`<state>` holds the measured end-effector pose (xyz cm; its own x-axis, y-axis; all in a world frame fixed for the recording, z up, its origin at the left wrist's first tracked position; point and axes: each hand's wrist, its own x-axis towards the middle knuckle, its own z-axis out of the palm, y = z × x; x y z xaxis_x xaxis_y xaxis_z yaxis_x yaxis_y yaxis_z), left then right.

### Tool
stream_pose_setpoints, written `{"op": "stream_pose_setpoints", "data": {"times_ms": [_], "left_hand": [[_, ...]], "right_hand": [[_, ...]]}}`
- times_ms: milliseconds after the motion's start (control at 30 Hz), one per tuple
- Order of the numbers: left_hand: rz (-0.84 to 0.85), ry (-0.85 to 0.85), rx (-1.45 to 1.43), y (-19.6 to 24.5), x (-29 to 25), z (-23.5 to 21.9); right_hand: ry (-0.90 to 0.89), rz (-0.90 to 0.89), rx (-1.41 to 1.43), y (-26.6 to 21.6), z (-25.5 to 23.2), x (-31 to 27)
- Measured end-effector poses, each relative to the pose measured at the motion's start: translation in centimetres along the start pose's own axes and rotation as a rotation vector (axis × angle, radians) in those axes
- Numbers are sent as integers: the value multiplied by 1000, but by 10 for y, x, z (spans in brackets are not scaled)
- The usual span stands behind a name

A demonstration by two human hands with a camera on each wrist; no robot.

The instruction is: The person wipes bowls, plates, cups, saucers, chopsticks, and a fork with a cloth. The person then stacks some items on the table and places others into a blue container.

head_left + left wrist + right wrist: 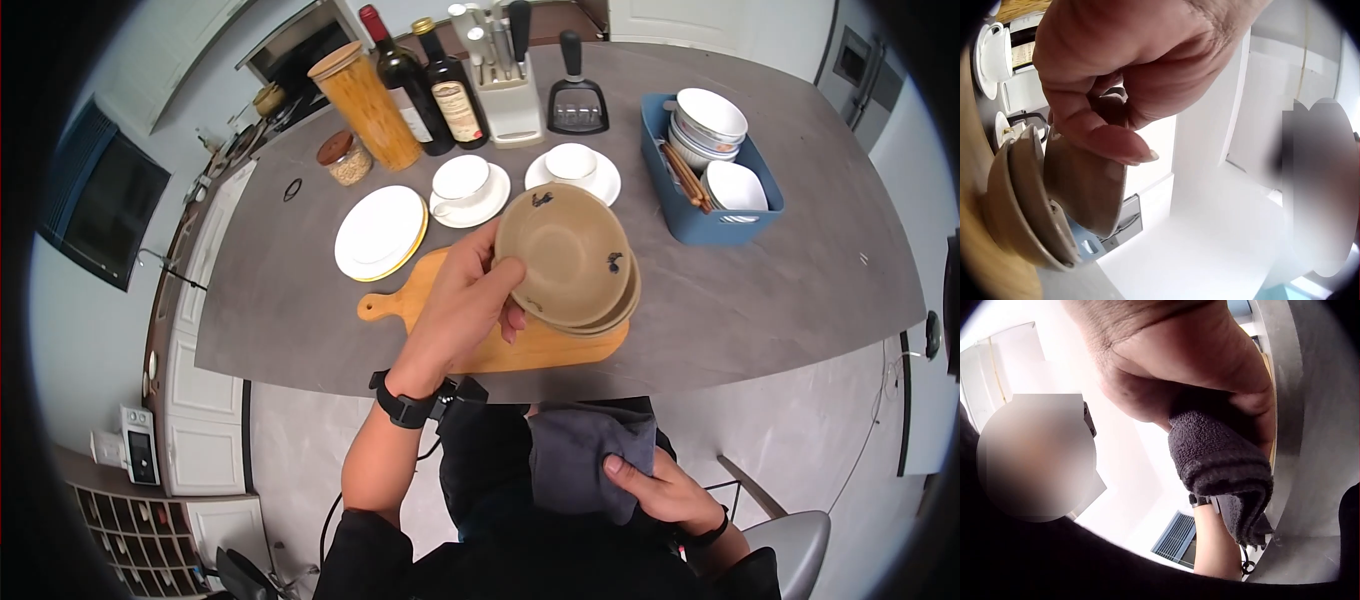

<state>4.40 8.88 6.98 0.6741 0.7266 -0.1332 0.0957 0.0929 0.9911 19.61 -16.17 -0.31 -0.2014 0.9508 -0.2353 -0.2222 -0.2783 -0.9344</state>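
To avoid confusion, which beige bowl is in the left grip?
The uppermost bowl, held above the other two, which sit stacked on the cutting board.

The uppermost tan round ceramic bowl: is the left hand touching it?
Touching. The head view shows the left hand gripping the bowl, its thumb lying over the rim.

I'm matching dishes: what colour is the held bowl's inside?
Tan bowl with dark motifs; clearest in head view.
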Motion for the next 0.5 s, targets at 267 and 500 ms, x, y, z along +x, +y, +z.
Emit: {"op": "stream_pose_setpoints", "data": {"times_ms": [267,500], "left_hand": [[-52,-45,41,-8,14,4],[-20,20,179,-19,18,3]], "right_hand": [[51,-6,79,9,-13,-1],[97,-20,47,22,-17,10]]}}
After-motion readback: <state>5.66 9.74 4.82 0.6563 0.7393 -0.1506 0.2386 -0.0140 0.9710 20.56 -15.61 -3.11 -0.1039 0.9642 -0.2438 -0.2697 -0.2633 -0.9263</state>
